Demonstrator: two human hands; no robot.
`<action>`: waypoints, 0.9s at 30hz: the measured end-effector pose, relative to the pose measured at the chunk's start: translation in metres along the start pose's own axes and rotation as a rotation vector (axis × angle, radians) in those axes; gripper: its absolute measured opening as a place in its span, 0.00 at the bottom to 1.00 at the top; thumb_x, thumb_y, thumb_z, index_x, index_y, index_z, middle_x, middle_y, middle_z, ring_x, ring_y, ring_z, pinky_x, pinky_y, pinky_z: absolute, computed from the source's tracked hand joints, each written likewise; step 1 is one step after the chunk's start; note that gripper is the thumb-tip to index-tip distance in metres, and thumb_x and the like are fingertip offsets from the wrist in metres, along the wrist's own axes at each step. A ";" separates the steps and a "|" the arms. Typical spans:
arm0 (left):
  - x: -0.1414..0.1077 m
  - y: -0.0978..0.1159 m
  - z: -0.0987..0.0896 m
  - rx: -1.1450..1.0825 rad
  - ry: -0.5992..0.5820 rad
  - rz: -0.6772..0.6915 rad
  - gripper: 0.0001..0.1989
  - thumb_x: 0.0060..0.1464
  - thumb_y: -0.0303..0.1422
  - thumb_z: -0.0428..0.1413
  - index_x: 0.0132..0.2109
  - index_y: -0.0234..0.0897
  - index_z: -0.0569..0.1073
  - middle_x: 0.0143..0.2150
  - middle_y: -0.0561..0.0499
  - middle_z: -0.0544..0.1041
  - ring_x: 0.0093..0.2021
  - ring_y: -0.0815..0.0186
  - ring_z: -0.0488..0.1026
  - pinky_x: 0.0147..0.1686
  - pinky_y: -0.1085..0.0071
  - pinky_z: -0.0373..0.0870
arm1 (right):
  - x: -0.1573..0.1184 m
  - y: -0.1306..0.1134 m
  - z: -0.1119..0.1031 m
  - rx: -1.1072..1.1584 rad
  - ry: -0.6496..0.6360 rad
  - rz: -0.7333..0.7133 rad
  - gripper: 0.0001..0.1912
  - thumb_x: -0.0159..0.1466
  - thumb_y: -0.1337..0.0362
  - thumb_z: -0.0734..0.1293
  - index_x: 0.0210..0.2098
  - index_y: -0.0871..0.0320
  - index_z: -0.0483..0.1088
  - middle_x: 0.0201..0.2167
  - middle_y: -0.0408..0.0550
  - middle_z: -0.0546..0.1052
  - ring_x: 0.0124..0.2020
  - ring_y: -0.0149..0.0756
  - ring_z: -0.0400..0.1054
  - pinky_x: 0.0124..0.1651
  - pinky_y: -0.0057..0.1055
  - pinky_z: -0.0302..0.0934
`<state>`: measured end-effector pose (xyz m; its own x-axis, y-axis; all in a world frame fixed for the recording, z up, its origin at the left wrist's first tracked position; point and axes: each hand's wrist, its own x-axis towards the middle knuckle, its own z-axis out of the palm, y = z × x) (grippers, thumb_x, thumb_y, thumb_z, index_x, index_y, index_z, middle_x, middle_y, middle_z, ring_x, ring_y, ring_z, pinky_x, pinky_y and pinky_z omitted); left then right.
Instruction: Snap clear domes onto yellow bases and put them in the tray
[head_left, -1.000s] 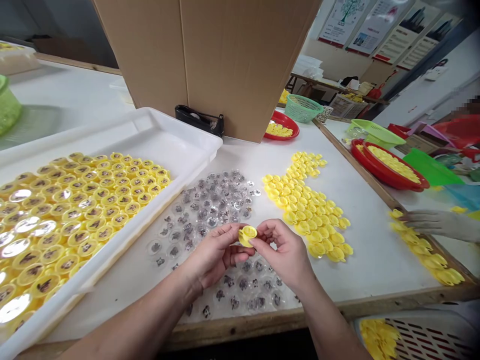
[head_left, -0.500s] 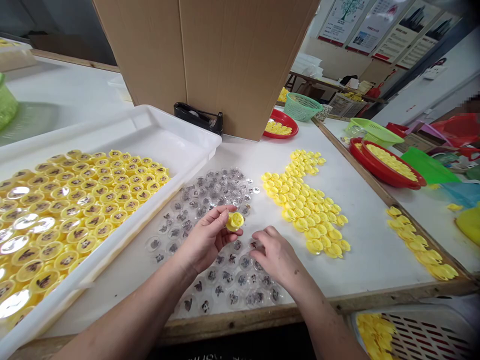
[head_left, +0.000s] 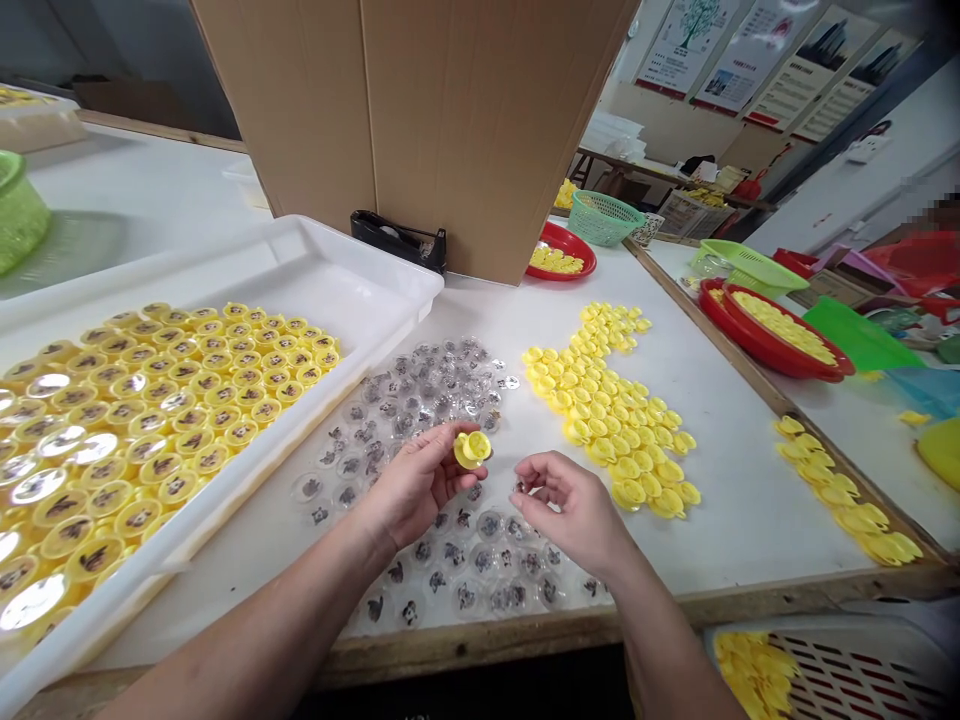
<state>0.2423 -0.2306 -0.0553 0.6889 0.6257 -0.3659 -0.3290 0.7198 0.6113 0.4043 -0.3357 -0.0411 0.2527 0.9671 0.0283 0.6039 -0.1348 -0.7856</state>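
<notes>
1. The left hand [head_left: 418, 483] pinches a yellow plastic cap [head_left: 472, 450] by its edge between thumb and fingers, keeping it raised and its face clear.
2. The right hand [head_left: 576, 512] curls its fingers [head_left: 537, 470] almost together above clear plastic domes [head_left: 489, 524] on the table [head_left: 750, 520]; any held item cannot be made out.

Past the left hand [head_left: 420, 485], a tall cardboard carton [head_left: 420, 130] stands on the bench [head_left: 750, 530], a black tape dispenser [head_left: 397, 242] at its foot. Well beyond the right hand [head_left: 574, 505] sit a teal plastic basket [head_left: 604, 218] and a red tray [head_left: 772, 358].
</notes>
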 end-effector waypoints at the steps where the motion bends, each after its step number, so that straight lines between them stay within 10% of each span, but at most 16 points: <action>1: -0.001 -0.001 0.001 -0.010 -0.009 -0.019 0.12 0.58 0.32 0.53 0.47 0.32 0.71 0.38 0.43 0.76 0.32 0.67 0.76 0.30 0.78 0.73 | -0.001 -0.004 -0.003 0.119 0.019 -0.010 0.08 0.57 0.65 0.66 0.37 0.57 0.67 0.33 0.45 0.73 0.33 0.32 0.70 0.36 0.29 0.67; 11: -0.008 -0.013 0.005 -0.023 -0.156 -0.109 0.14 0.52 0.30 0.59 0.46 0.33 0.74 0.40 0.44 0.77 0.35 0.67 0.77 0.33 0.79 0.74 | -0.002 -0.030 -0.006 -0.014 0.093 -0.335 0.11 0.61 0.69 0.64 0.43 0.54 0.69 0.40 0.49 0.71 0.36 0.34 0.69 0.38 0.31 0.69; 27: -0.011 -0.020 0.010 0.052 -0.142 0.010 0.14 0.45 0.33 0.64 0.40 0.34 0.77 0.36 0.48 0.77 0.33 0.70 0.73 0.33 0.75 0.71 | -0.007 -0.040 -0.012 -0.203 0.069 -0.323 0.14 0.60 0.72 0.65 0.45 0.53 0.69 0.39 0.47 0.75 0.36 0.34 0.71 0.38 0.29 0.71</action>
<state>0.2481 -0.2546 -0.0560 0.7715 0.5814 -0.2584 -0.3052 0.6946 0.6515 0.3870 -0.3400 -0.0025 0.0708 0.9509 0.3013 0.7966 0.1279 -0.5908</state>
